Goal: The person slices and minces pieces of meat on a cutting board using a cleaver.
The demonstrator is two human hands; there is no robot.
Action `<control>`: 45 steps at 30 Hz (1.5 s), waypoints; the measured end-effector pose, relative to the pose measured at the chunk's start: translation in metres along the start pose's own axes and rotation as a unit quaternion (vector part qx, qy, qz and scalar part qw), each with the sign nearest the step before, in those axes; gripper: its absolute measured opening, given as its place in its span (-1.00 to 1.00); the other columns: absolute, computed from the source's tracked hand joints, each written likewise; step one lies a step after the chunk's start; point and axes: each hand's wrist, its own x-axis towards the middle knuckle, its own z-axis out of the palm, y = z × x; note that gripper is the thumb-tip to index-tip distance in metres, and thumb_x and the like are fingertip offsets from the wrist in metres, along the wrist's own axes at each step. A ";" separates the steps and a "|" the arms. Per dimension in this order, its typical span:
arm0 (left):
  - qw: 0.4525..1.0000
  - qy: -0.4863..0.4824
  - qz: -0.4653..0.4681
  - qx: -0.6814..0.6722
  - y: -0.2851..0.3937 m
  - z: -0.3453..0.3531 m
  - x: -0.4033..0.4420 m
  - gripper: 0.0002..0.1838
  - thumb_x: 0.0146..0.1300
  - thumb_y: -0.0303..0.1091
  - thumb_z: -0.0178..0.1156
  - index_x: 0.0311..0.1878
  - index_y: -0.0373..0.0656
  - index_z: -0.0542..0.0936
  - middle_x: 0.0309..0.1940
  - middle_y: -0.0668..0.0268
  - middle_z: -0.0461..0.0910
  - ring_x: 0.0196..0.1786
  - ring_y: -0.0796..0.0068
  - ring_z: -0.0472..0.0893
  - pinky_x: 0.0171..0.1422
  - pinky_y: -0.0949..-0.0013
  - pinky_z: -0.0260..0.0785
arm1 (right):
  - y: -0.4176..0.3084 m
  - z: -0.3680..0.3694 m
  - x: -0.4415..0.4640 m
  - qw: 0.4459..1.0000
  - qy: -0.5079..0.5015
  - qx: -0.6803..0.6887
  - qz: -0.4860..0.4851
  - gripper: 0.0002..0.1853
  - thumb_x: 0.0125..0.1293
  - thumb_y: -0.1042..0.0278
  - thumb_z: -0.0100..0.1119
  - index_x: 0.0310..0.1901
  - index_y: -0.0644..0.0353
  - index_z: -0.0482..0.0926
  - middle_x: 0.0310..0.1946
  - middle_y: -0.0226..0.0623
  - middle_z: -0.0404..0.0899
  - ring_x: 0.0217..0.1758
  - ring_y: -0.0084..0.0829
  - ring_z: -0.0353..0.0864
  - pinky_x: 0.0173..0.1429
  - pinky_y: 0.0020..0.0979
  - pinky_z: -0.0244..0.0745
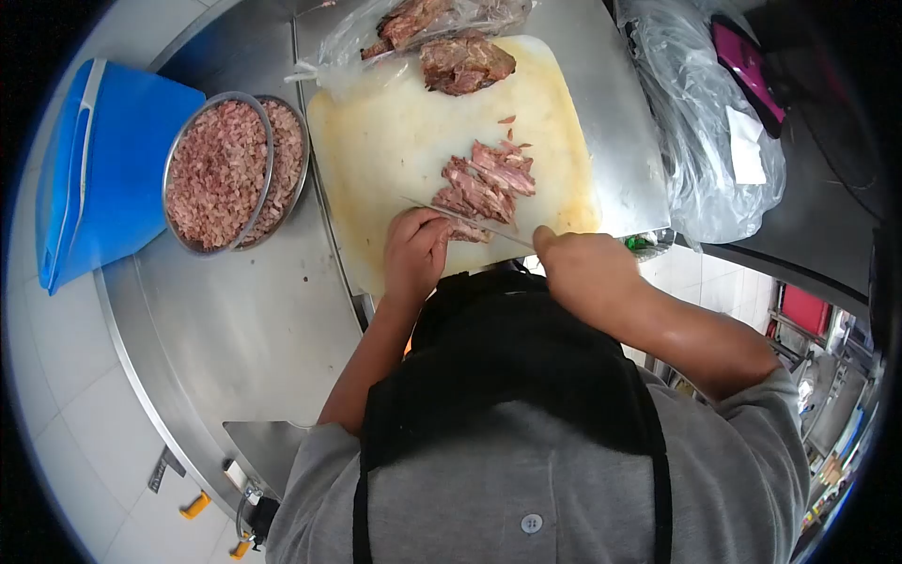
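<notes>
On the yellowed white cutting board [362, 141] lies a pile of sliced reddish-brown meat [484, 188]. My right hand [584, 268] is closed around the handle of a knife [489, 228], whose thin blade points left across the near end of the slices. My left hand [414, 252] is at the near left of the pile, its curled fingers holding the meat's end close to the blade. A larger browned chunk of meat [467, 64] rests at the board's far edge. The handle is hidden inside my right fist.
Two round metal bowls [218, 174] of small pink pieces overlap at the left, beside a blue cooler box [132, 155]. A clear plastic bag [348, 47] with more meat lies behind the board. Plastic bags [695, 122] and a dark purple item [747, 70] are at the right.
</notes>
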 end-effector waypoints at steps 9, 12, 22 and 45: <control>0.997 0.068 0.008 0.022 0.008 -0.010 -0.008 -0.88 0.14 -0.55 0.35 -0.23 -0.20 0.73 -0.19 0.20 0.65 -0.09 0.10 0.61 0.05 0.13 0.48 | -0.005 -0.001 0.045 0.998 0.066 0.003 -0.024 -0.79 0.23 0.53 0.08 -0.09 0.31 0.49 -0.39 0.02 0.70 -0.28 0.05 0.73 -0.19 0.01 0.60; 0.993 0.112 -0.009 0.042 0.004 -0.019 -0.006 -0.86 0.10 -0.55 0.37 -0.24 -0.18 0.73 -0.19 0.24 0.63 -0.07 0.13 0.60 0.04 0.15 0.47 | 0.003 -0.010 0.020 1.000 0.008 -0.017 -0.007 -0.81 0.25 0.51 0.08 -0.10 0.30 0.49 -0.39 0.01 0.70 -0.29 0.05 0.73 -0.19 0.01 0.60; 0.998 0.045 0.037 0.006 0.000 0.012 0.006 -0.87 0.15 -0.52 0.34 -0.21 -0.28 0.72 -0.16 0.19 0.66 -0.04 0.12 0.64 0.06 0.17 0.52 | 0.010 -0.010 0.004 0.997 -0.040 -0.052 0.031 -0.82 0.46 0.32 0.06 -0.10 0.27 0.46 -0.43 -0.04 0.68 -0.31 0.06 0.72 -0.21 0.02 0.59; 0.998 0.057 0.025 0.021 -0.008 0.002 0.007 -0.86 0.11 -0.54 0.33 -0.23 -0.22 0.71 -0.17 0.22 0.68 -0.07 0.14 0.65 0.07 0.15 0.53 | 0.008 -0.010 0.004 0.999 -0.033 -0.030 0.030 -0.85 0.33 0.50 0.06 -0.09 0.29 0.47 -0.41 0.00 0.69 -0.23 0.04 0.74 -0.19 -0.01 0.60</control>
